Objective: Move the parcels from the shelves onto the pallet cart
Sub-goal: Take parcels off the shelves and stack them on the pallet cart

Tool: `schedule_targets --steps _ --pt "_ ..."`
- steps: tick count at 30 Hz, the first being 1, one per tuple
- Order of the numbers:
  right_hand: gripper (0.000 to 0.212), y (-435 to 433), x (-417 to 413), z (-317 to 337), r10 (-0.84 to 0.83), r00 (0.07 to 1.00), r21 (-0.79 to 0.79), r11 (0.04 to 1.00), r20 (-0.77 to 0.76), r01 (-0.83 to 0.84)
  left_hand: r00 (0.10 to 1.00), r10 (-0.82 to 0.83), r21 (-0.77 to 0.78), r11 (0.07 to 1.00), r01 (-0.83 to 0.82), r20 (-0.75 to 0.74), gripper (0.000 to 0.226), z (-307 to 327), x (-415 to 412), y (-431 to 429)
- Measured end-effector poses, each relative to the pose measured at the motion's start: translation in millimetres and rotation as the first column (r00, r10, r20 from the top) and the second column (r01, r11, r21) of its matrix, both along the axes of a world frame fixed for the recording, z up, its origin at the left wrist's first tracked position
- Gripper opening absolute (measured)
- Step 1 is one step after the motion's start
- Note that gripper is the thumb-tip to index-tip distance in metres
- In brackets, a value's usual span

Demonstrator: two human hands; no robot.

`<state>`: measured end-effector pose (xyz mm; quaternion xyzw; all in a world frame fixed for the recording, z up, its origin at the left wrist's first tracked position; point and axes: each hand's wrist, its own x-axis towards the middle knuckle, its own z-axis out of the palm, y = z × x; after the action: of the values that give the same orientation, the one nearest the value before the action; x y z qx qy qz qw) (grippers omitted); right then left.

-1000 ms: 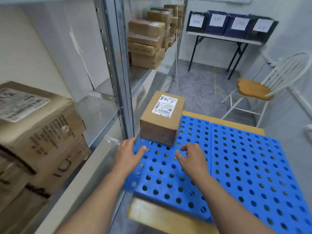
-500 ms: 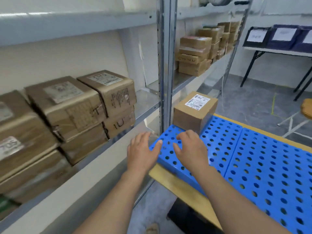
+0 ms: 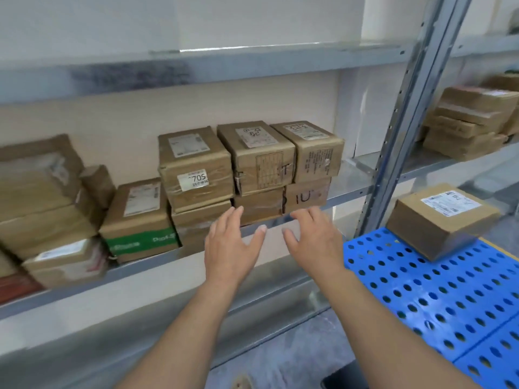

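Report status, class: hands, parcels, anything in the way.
Both open, empty: left hand, right hand, before the shelf stack. One parcel on the blue cart. Nothing between hands and stack.

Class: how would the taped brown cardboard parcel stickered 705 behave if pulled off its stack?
The brown cardboard 705 parcel likely stays stiff: square edges. Its glossy tape may be slippery. Resting on a lower parcel, it might drag that.
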<state>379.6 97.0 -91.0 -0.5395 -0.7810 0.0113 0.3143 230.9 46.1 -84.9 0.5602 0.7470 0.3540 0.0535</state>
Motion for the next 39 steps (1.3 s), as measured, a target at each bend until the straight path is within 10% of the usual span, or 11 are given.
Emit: schedule_targets --steps 28,39 --pt "0.06 73.7 -151.0 78.6 0.154 0.95 -0.311 0.92 -0.273 -0.238 0.905 0.255 -0.156 0.965 -0.213 0.34 0.064 80.7 -150.5 51.4" --pt "0.053 62.5 -166.0 81.7 0.078 0.837 -0.576 0.691 -0.541 -0.437 0.795 0.249 -0.107 0.968 -0.229 0.553 0.051 74.6 -175.5 29.1"
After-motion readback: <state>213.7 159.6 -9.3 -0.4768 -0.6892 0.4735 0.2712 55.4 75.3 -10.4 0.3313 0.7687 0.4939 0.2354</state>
